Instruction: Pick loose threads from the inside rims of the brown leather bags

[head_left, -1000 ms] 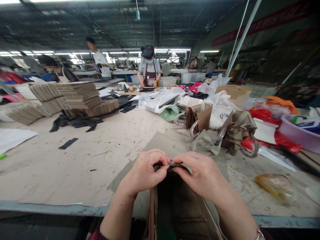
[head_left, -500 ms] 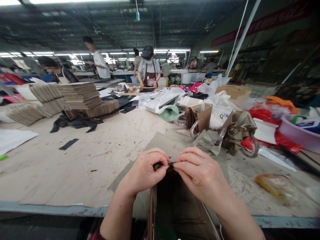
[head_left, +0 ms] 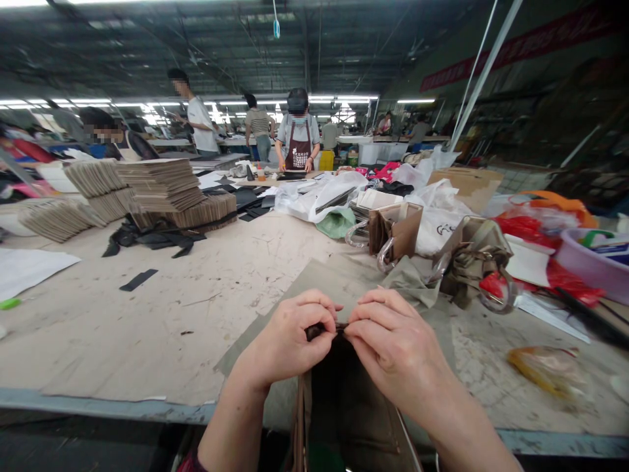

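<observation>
- Brown bag [head_left: 378, 436], deep, boxy
- Pinched at bag's far rim [head_left: 341, 326]: fingertip grip of left hand [head_left: 295, 335] and right hand [head_left: 400, 337]
- Flat grey-green sheet [head_left: 322, 278] beyond bag

From my remote seat, I have my bare left forearm [head_left: 236, 423] slanting in from seven o'clock, my bare right forearm [head_left: 466, 413] from five. Both hands nearly meet at six, below centre: my left hand [head_left: 292, 334] curled, forefinger and thumb pinched toward three; my right hand [head_left: 396, 334] with fingers bunched, pointing toward ten.
</observation>
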The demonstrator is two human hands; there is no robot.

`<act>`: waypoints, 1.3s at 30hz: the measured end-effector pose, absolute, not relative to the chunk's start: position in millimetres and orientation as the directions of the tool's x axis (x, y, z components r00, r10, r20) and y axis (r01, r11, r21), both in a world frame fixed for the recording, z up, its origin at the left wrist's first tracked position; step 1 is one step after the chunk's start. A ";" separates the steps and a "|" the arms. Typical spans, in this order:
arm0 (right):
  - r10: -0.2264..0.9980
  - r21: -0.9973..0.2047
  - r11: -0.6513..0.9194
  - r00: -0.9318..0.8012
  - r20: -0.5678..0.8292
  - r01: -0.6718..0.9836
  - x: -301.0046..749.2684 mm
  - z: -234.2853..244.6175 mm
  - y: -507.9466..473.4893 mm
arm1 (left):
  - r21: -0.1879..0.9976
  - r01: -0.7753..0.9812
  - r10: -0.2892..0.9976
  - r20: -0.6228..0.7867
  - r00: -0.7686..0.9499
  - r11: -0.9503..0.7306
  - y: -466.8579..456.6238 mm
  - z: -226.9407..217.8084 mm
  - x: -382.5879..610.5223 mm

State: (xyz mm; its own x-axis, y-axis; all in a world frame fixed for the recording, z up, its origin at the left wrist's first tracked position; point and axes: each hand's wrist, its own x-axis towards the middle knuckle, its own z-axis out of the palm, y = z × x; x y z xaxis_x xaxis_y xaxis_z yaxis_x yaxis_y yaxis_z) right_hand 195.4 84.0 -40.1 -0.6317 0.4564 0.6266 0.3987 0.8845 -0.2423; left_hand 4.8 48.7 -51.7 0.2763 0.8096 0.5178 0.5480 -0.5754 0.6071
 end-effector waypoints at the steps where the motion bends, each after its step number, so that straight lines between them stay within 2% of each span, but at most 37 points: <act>1: 0.455 -0.242 0.886 -0.640 0.620 0.396 195.9 -40.5 84.0 | 0.609 0.550 0.813 0.510 0.281 -0.572 48.5 -51.5 5.3; 9: 0.511 -0.345 0.859 -0.664 0.545 0.378 204.4 -50.2 90.5 | 0.591 0.644 0.865 0.430 0.257 -0.485 45.7 -46.7 4.9; 15: 0.510 -0.311 0.860 -0.660 0.551 0.405 209.6 -47.7 95.1 | 0.554 0.726 0.896 0.394 0.204 -0.409 40.6 -43.3 6.7; 21: 0.500 -0.262 0.862 -0.649 0.573 0.433 204.7 -44.0 90.8 | 0.532 0.733 0.883 0.423 0.204 -0.424 42.1 -45.7 14.0; 32: 0.512 -0.248 0.851 -0.627 0.587 0.463 199.7 -44.4 90.4 | 0.453 0.796 0.857 0.493 0.153 -0.402 41.5 -51.4 18.7; 39: 0.536 -0.264 0.829 -0.567 0.625 0.492 194.9 -47.7 87.2 | 0.420 0.848 0.856 0.511 0.074 -0.324 42.9 -51.7 29.2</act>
